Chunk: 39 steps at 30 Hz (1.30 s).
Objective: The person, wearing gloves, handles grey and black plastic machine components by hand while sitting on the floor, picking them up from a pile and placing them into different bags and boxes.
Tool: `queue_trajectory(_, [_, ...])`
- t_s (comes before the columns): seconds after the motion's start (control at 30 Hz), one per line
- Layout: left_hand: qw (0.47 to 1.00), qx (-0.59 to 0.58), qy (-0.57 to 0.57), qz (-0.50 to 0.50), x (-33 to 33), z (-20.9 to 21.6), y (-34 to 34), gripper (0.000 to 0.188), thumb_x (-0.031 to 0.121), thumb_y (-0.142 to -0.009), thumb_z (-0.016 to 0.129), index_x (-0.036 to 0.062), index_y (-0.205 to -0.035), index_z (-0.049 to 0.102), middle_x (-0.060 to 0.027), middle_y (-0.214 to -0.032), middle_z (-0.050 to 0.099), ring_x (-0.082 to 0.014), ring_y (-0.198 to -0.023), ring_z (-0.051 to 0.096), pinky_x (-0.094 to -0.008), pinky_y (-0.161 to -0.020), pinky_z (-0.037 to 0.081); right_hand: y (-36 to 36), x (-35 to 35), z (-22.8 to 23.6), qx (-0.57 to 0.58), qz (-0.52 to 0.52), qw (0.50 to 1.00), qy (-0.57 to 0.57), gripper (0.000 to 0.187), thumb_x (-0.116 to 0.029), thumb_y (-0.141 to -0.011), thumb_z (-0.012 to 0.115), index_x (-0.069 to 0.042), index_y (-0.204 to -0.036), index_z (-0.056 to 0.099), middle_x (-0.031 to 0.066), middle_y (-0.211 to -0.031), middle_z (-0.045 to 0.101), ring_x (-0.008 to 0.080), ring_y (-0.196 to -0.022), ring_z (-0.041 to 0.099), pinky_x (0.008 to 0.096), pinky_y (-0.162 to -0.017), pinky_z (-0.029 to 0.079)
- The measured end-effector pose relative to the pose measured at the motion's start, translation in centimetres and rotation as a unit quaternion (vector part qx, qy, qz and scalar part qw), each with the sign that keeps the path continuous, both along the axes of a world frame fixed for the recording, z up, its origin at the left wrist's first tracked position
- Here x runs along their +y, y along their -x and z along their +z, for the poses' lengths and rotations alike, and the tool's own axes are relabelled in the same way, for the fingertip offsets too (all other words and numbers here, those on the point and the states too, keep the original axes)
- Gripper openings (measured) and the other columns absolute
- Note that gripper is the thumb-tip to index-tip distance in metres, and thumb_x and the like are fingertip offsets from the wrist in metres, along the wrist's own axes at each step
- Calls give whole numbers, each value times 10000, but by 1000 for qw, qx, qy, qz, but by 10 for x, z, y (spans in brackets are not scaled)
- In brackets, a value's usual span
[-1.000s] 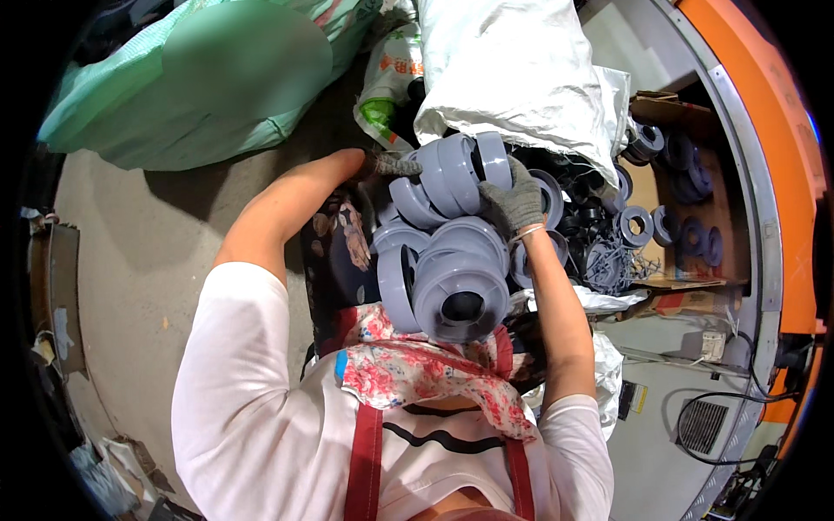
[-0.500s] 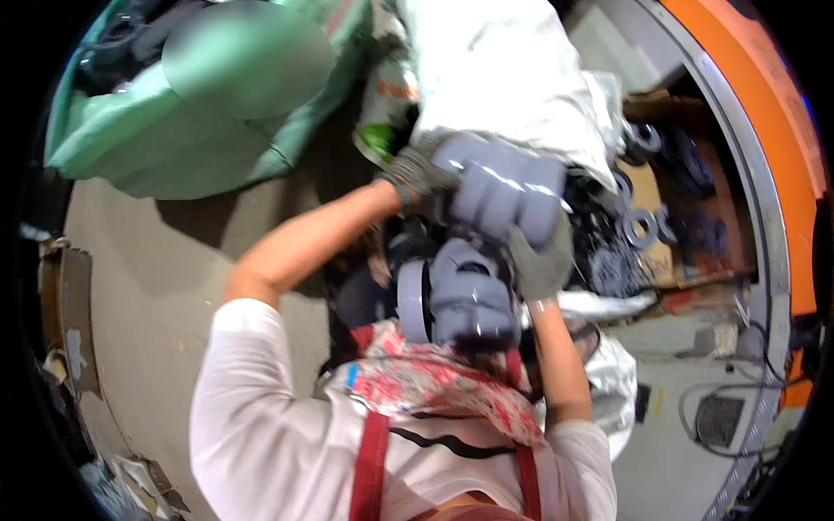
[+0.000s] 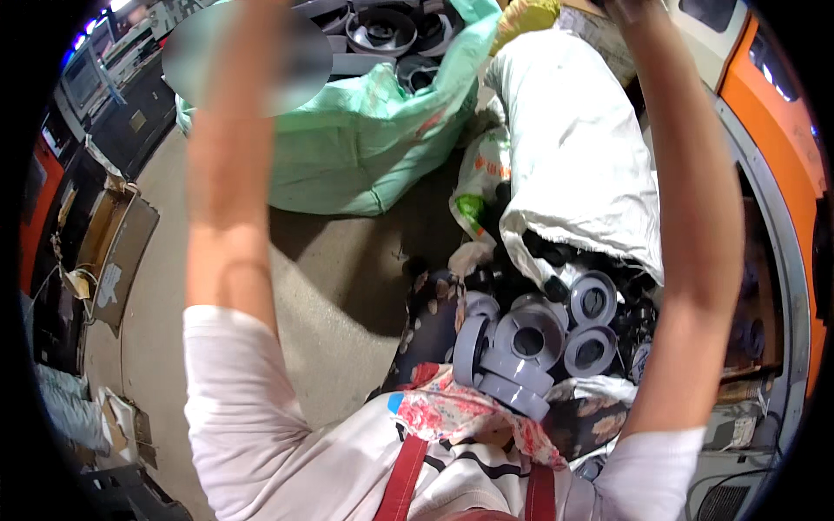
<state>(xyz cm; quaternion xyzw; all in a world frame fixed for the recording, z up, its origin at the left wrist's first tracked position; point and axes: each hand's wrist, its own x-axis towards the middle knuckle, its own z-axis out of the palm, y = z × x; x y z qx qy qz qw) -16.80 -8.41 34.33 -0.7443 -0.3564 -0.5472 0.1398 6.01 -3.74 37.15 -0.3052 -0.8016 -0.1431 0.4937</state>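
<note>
Both my arms reach up and forward, away from my lap. My left forearm (image 3: 228,208) runs past a blurred patch to the upper edge, and my left hand does not show. Of my right hand (image 3: 627,7) only a dark gloved bit appears at the top edge; its fingers are cut off. Several glossy grey round plastic parts (image 3: 514,363) with flanged rims rest in a pile on my lap against a floral cloth (image 3: 443,408). Two more grey round parts (image 3: 593,298) lie just to the right, beside black pieces.
A large green woven sack (image 3: 347,165), filled with grey round parts, stands ahead. Right of it lies a white woven sack (image 3: 578,139) with its mouth toward me. An orange machine frame (image 3: 764,122) bounds the right side. A cardboard box (image 3: 109,252) sits at the far left.
Both arms have swung up and forward from above my lap. The stacked grey parts that were between my hands are out of sight. The view has shifted, showing more of the green sack.
</note>
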Motion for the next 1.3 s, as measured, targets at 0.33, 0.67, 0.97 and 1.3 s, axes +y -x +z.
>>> queue_trajectory(0.33, [962, 232, 108, 100, -26, -154, -7, 517, 244, -728, 696, 78, -1188, 525, -72, -1205, 534, -212, -1106, 502, -361, -931, 388, -105, 54, -173, -223, -57, 948, 219, 496, -466, -806, 490, -2, -931, 610, 141, -836, 620, 249, -757, 594, 324, -680, 460])
queue_trajectory(0.67, [643, 597, 441, -188, -76, -293, -151, 1032, 391, -540, 758, 67, -1367, 233, -183, -1289, 389, -354, -1237, 320, -462, -1030, 229, -264, -67, -423, -88, -71, 769, 629, 384, -432, -843, 554, -86, -1006, 593, 31, -755, 552, 120, -621, 485, 238, -577, 403])
queue_trajectory(0.97, [705, 547, 379, -244, -76, -326, -132, 977, 290, -554, 720, 75, -1372, 231, -156, -1168, 497, -310, -1154, 420, -436, -1018, 241, -227, -62, -446, 327, -112, 336, 876, 834, -700, -752, 421, -43, -1267, 421, 123, -1175, 525, 290, -980, 537, 493, -779, 432])
queue_trajectory(1.3, [726, 306, 575, -222, -45, -243, -119, 333, 212, -726, 672, 55, -1006, 582, -84, -836, 615, -184, -775, 575, -317, -732, 451, -252, -101, -502, 561, -19, 185, 807, 787, -652, -732, 526, -92, -1275, 418, 166, -1178, 496, 269, -1079, 486, 440, -940, 367])
